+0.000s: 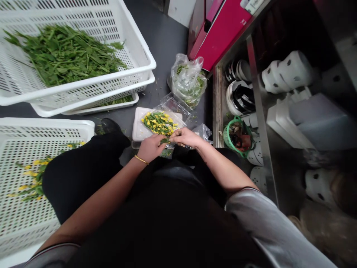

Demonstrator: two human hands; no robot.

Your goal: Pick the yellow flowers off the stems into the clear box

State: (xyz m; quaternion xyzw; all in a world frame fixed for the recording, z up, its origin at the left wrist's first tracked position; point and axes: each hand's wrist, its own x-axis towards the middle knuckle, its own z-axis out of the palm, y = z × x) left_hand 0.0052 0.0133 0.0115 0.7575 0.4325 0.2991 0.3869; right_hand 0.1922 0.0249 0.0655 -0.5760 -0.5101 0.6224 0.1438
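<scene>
My left hand (151, 147), with a gold bracelet at its wrist, and my right hand (184, 137) are close together in front of my lap. Between their fingertips is a small green sprig (165, 140), pinched from both sides and partly hidden by the fingers. Just beyond them lies a heap of cut green stems with yellow flowers (160, 123) in a clear plastic container (178, 104), its lid side raised. Under that container is a white tray or box (138, 128). Dark marks show on my right fingers.
Stacked white baskets (147, 61) with leafy greens (72, 56) stand at upper left. Another white basket (11, 156) holds yellow-flowered stems (36, 175). A plastic bag of greens (189, 80) sits ahead. Metal shelving (259, 100) with containers and a green basket (226, 136) borders the right.
</scene>
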